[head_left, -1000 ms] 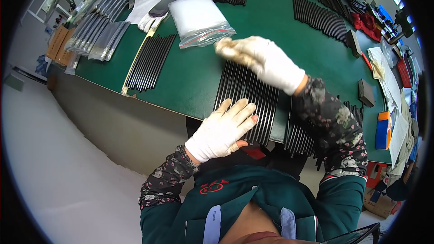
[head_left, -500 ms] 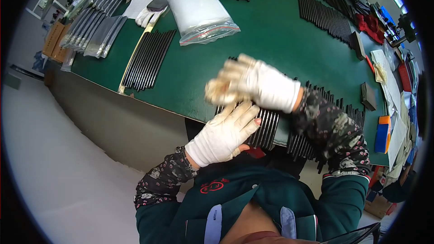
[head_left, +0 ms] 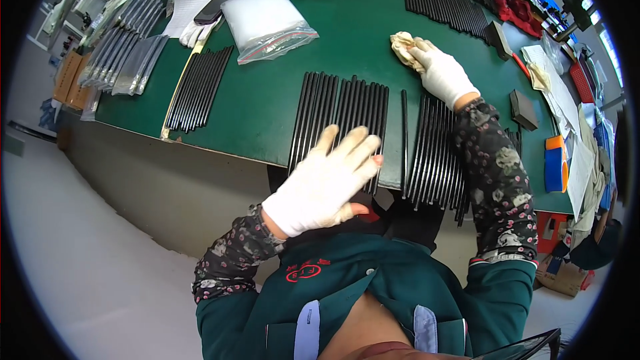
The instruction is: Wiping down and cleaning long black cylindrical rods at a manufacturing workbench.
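My left hand [head_left: 321,185], in a white glove, lies flat with fingers spread across a row of slim black rods [head_left: 363,105] at the table's near edge. Its fingers cover the middle of the row. My right hand [head_left: 445,75], also gloved, is closed on a crumpled cream cloth [head_left: 403,47], resting beyond a second group of black rods [head_left: 432,153]. One single rod [head_left: 404,137] lies apart between the two groups. My right forearm hides part of the second group.
At the left, more rods [head_left: 200,90] lie beside a clear zip bag [head_left: 267,20] and wrapped bundles [head_left: 137,70]. Far right are further rods [head_left: 443,7], a red cloth [head_left: 519,17], a grey block [head_left: 524,109] and an orange-blue tape roll [head_left: 555,163]. The green table [head_left: 360,33] ends close to my body.
My right hand has swept away to the right and farther from me with the cloth, uncovering the rods. My left hand stays spread over its row. The whole view has shifted slightly.
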The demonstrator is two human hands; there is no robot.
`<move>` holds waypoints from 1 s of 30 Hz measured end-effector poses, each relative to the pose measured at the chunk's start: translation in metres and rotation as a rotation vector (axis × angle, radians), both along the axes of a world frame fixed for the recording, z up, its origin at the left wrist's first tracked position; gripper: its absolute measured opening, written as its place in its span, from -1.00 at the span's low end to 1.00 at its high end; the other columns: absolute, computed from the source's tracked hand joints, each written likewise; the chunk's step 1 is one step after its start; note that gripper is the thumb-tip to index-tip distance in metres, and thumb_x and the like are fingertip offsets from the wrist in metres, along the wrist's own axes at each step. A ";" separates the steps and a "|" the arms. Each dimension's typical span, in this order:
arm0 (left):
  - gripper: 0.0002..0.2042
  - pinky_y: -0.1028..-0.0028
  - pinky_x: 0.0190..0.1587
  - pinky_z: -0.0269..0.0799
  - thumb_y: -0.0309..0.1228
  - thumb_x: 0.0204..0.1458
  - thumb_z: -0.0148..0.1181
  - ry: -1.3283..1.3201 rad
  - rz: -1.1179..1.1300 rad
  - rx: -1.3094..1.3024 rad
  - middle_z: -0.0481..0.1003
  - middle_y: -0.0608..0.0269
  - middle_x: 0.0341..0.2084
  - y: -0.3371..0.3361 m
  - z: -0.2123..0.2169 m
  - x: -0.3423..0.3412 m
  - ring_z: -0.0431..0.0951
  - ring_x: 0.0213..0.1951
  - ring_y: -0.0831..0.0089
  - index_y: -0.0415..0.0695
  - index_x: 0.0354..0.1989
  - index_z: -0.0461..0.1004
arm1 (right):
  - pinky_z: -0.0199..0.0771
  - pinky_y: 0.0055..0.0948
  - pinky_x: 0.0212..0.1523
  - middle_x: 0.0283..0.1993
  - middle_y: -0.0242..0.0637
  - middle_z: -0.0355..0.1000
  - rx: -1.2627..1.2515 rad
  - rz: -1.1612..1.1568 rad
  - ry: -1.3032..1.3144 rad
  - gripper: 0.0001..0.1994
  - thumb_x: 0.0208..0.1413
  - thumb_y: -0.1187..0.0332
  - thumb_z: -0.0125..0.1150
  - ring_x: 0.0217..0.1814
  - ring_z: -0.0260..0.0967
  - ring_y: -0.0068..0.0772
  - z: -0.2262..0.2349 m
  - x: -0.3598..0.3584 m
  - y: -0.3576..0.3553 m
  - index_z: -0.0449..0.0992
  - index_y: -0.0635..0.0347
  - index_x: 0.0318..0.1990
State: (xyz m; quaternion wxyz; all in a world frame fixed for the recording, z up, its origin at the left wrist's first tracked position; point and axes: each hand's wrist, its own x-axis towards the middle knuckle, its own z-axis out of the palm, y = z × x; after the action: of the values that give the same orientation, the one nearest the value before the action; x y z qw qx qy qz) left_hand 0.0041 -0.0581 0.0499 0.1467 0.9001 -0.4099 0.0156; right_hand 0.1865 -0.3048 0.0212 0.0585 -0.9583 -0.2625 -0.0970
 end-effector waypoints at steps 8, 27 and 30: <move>-0.26 0.01 0.26 0.08 -0.08 -0.23 0.36 -0.042 -0.089 -0.058 0.21 0.05 0.21 -0.038 -0.023 0.007 0.16 0.28 0.06 -0.19 0.15 0.27 | 0.21 -0.33 0.29 0.33 -0.17 0.19 -0.029 -0.076 0.074 -0.52 0.01 0.61 -0.01 0.36 0.13 -0.16 0.002 -0.001 0.003 0.39 0.06 0.13; -0.31 0.07 0.22 0.15 -0.23 -0.26 0.40 -0.032 -0.043 -0.008 0.26 0.10 0.19 -0.011 -0.017 -0.011 0.23 0.24 0.08 -0.09 0.13 0.32 | 0.19 -0.34 0.31 0.34 -0.17 0.17 -0.001 -0.102 0.126 -0.52 0.02 0.61 -0.03 0.37 0.11 -0.18 0.005 -0.003 0.003 0.37 0.07 0.15; -0.28 0.06 0.23 0.14 -0.20 -0.29 0.41 -0.036 -0.022 -0.004 0.25 0.09 0.19 -0.002 -0.017 -0.012 0.22 0.25 0.07 -0.09 0.14 0.31 | 0.20 -0.33 0.30 0.33 -0.17 0.18 0.012 -0.085 0.088 -0.51 0.00 0.63 -0.02 0.37 0.11 -0.17 -0.002 -0.002 -0.001 0.37 0.08 0.14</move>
State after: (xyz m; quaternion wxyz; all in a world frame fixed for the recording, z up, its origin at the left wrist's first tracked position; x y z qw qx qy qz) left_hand -0.0081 -0.0598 0.0325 0.1413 0.8948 -0.4223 0.0312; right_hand 0.1841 -0.3056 0.0192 0.0715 -0.9716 -0.2179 -0.0589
